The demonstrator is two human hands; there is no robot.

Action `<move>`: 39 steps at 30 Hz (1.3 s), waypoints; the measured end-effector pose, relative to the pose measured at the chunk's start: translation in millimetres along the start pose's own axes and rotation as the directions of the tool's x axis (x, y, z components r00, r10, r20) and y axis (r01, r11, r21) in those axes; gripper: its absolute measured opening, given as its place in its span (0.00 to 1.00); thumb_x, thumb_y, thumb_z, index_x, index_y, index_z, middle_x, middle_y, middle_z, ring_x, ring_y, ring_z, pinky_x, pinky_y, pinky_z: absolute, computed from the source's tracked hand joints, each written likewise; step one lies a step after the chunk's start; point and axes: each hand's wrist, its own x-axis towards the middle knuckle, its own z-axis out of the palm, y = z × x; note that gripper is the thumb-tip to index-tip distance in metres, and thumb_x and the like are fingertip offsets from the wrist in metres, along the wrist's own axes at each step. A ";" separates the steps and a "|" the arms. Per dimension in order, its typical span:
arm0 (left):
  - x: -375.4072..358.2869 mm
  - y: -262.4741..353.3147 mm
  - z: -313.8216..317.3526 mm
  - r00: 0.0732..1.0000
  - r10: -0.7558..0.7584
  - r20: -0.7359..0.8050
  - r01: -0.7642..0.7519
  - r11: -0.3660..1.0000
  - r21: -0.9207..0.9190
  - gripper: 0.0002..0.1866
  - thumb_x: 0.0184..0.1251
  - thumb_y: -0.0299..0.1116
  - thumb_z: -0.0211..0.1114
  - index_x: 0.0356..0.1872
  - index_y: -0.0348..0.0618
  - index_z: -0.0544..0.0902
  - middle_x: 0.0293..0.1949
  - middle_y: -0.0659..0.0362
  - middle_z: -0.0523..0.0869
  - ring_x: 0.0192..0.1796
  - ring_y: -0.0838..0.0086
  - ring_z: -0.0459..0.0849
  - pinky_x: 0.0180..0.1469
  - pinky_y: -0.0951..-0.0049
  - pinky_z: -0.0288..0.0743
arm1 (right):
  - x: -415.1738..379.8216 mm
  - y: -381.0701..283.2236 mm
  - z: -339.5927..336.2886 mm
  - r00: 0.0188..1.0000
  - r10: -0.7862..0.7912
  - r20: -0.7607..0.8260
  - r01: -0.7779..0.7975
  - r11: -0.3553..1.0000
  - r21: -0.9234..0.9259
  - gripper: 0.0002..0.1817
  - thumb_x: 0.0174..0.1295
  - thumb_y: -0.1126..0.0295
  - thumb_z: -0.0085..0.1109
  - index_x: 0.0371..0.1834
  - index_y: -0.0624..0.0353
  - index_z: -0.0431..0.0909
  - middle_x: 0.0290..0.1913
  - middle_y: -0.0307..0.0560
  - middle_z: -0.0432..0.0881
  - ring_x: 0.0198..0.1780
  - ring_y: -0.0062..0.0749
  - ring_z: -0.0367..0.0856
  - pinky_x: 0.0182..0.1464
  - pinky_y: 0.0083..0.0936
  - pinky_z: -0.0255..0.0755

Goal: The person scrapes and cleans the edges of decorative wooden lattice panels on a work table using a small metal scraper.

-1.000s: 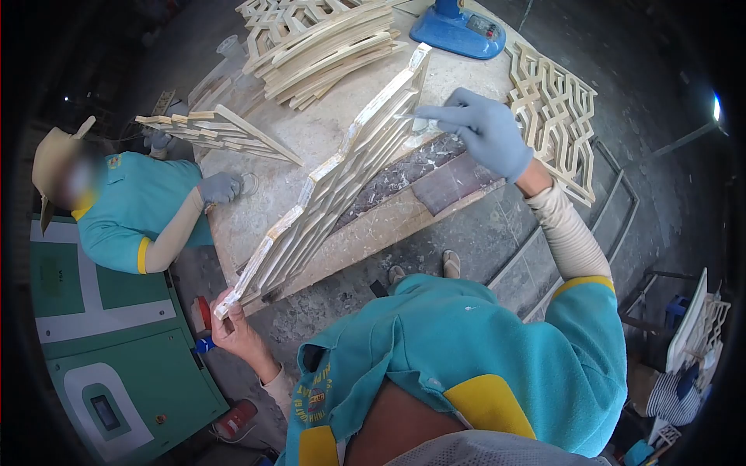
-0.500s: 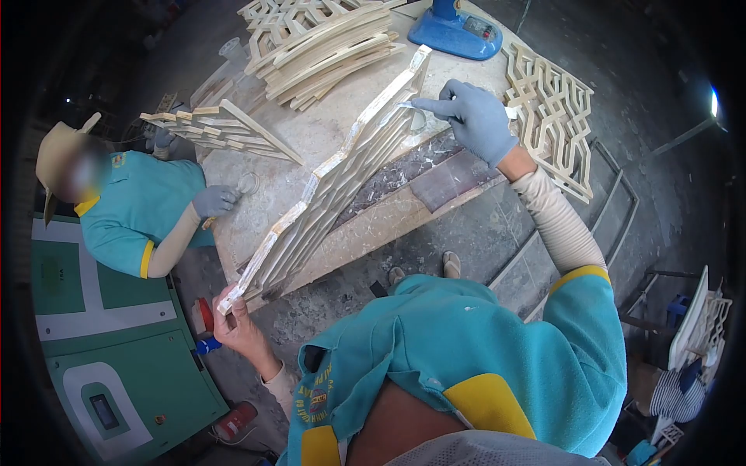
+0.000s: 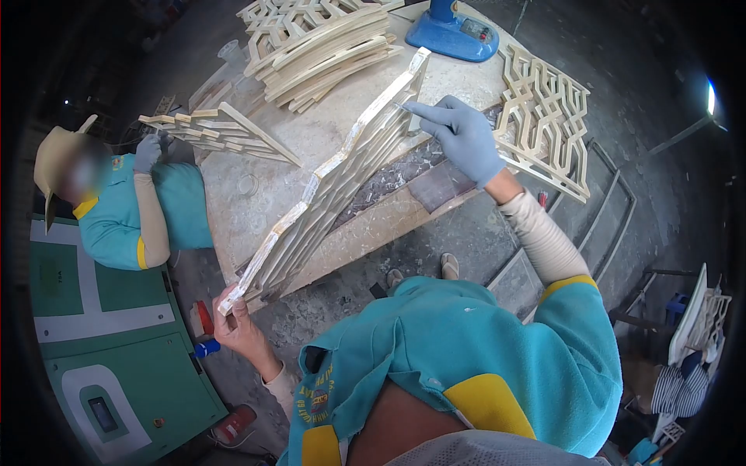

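Note:
A long pale wooden lattice panel (image 3: 334,179) stands on its edge, running diagonally across the stone worktable (image 3: 342,132). My bare left hand (image 3: 237,326) grips its lower corner below the table's front edge. My right hand (image 3: 460,140), in a blue-grey glove, pinches a thin stick-like tool whose tip (image 3: 402,106) touches the panel's side near its upper end. What the tool is cannot be made out.
A stack of lattice panels (image 3: 318,43) and a blue machine base (image 3: 454,31) sit at the table's far end. Another lattice (image 3: 544,116) leans at the right. A co-worker in teal (image 3: 128,221) at the left holds a lattice (image 3: 210,128). A green machine (image 3: 101,349) stands lower left.
My right hand slid slightly down and left along the panel. The co-worker's gloved hand lifted off the tabletop and went up to their own lattice.

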 end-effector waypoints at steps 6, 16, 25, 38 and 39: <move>2.5 -2.8 -0.1 1.000 -0.018 -0.005 0.018 1.000 -0.011 0.17 0.71 0.38 0.68 0.44 0.29 0.84 0.39 0.59 0.84 0.43 0.77 0.80 0.49 0.76 0.72 | -22.0 -0.5 43.4 0.975 -0.031 -0.220 0.001 0.991 -0.137 0.23 0.63 0.73 0.60 0.60 0.35 0.83 0.31 0.44 0.74 0.27 0.35 0.75 0.32 0.29 0.71; 4.7 -11.0 -1.1 0.998 -0.050 -0.027 0.049 0.998 -0.025 0.17 0.71 0.37 0.68 0.45 0.28 0.84 0.39 0.58 0.84 0.43 0.75 0.81 0.51 0.75 0.72 | -33.6 2.8 40.1 0.927 0.321 -0.194 -0.261 0.924 0.279 0.24 0.64 0.75 0.59 0.62 0.38 0.82 0.33 0.45 0.74 0.28 0.35 0.75 0.32 0.27 0.69; 4.7 -8.2 -1.2 0.999 -0.036 0.001 0.036 0.998 -0.048 0.17 0.71 0.37 0.68 0.44 0.27 0.84 0.40 0.58 0.84 0.44 0.74 0.81 0.51 0.74 0.72 | -4.5 -26.4 20.3 0.989 0.066 -0.133 -0.116 0.901 -0.418 0.33 0.52 0.80 0.59 0.61 0.32 0.82 0.32 0.42 0.72 0.29 0.37 0.78 0.31 0.33 0.73; 1.4 -6.1 -2.1 1.000 -0.008 0.018 0.008 0.999 -0.045 0.16 0.70 0.34 0.68 0.45 0.27 0.83 0.40 0.57 0.83 0.45 0.74 0.81 0.53 0.73 0.73 | -2.1 -30.5 20.8 0.993 0.053 -0.104 -0.101 0.836 -0.539 0.32 0.52 0.79 0.60 0.59 0.28 0.83 0.32 0.43 0.74 0.28 0.38 0.79 0.31 0.34 0.74; 0.5 -7.9 -2.2 1.000 -0.010 0.023 0.011 0.998 -0.062 0.16 0.70 0.34 0.68 0.45 0.27 0.83 0.41 0.57 0.83 0.45 0.74 0.81 0.53 0.73 0.73 | -10.6 -42.5 22.7 0.998 0.007 -0.057 -0.035 0.854 -0.518 0.32 0.54 0.79 0.59 0.59 0.28 0.83 0.32 0.44 0.74 0.28 0.38 0.79 0.31 0.33 0.74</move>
